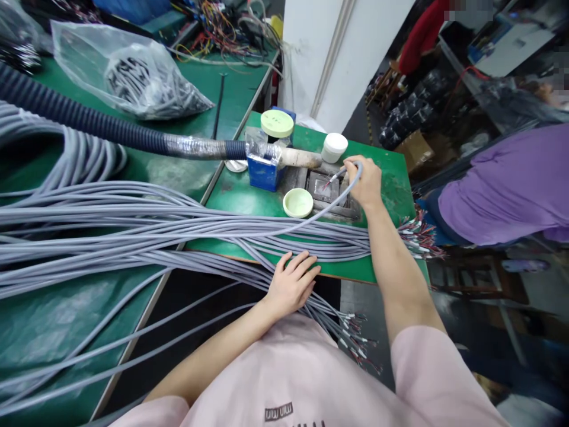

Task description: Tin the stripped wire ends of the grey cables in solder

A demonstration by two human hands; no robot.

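Note:
My right hand [365,178] pinches a grey cable [334,203] close to its end, where the cable bends in a loop. Thin coloured wires [328,182] stick out of that end, over the silvery square of a small metal pot [323,188], probably a solder pot. Whether the wire tips touch it I cannot tell. My left hand [291,281] lies with fingers stretched over a bundle of grey cables [240,270] at the table's front edge. More grey cables [329,244] run under my right forearm, ending in bare coloured wires [420,237] at the right.
A ribbed hose [195,147] with a nozzle rests on a blue block [262,172] beside the pot. Around it stand a shallow pale-green dish [297,203], a white jar [334,147] and a round green lid [277,123]. A person in purple [511,184] is at the right.

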